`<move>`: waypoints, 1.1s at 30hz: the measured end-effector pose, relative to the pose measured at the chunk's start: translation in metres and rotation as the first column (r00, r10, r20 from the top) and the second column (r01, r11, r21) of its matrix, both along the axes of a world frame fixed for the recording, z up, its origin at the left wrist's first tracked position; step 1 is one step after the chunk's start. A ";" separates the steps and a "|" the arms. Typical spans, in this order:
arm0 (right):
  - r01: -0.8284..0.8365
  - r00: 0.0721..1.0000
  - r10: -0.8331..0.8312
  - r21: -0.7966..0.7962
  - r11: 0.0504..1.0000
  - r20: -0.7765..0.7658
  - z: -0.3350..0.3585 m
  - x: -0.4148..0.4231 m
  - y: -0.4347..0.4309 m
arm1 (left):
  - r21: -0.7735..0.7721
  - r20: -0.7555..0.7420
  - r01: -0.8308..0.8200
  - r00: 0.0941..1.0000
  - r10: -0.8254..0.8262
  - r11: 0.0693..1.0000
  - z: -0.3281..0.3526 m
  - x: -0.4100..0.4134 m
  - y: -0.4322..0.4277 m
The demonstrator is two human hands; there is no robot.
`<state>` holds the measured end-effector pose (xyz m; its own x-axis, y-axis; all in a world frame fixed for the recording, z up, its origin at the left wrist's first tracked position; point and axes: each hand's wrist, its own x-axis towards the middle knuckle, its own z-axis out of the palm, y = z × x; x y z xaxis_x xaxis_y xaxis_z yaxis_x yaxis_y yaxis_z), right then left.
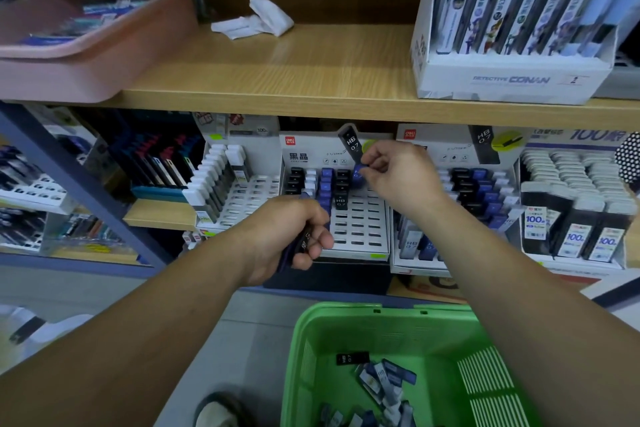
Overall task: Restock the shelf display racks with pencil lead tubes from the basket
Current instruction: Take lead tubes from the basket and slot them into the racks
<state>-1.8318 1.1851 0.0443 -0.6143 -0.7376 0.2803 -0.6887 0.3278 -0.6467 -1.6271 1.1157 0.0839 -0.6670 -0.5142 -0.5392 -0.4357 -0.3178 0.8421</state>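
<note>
The restocking is standing partway. The rack [360, 236] just under the right hand [398, 177] is carrying black, white and blue tubes in its upper rows only. Most of the slots lower down, toward the left hand [287, 236], are showing bare. Many loose tubes [384, 381] are lying in the basket [304, 357], well below both hands. I judge that a good share of the filling is waiting to be done.

The right hand is reaching forward to the rack's top rows with its wrist raised. Its thumb and forefinger are pinching a blue tube [358, 173] at their tips, and the other fingers are curling loosely behind. The tube is sitting at the head of a column just left of the fingertips. Whether it is already seated in a slot I cannot tell.

The left hand is hanging lower and to the left of the right, close in front of the rack's lower left part. It is gripping a bundle [302, 243] of black and blue tubes, with its fingers curling round them and the ends sticking out below the fist.
</note>
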 end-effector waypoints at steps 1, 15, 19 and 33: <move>0.001 1.000 -0.001 0.015 1.000 -0.017 -0.001 0.000 -0.001 | -0.009 -0.008 0.004 1.000 -0.004 1.000 -0.001 0.002 -0.001; 0.058 0.946 0.060 0.349 0.935 -0.317 0.000 0.009 -0.005 | -0.010 -0.135 -0.018 0.991 0.016 1.000 -0.001 0.014 -0.008; 0.039 0.933 0.113 0.408 0.912 -0.342 0.005 0.012 -0.004 | 0.024 -0.146 -0.041 0.988 0.044 0.999 0.000 0.013 -0.008; -0.306 0.784 0.332 -0.139 0.942 0.525 0.036 0.039 0.028 | -0.142 -0.121 -0.066 0.991 0.049 0.988 0.001 0.003 -0.005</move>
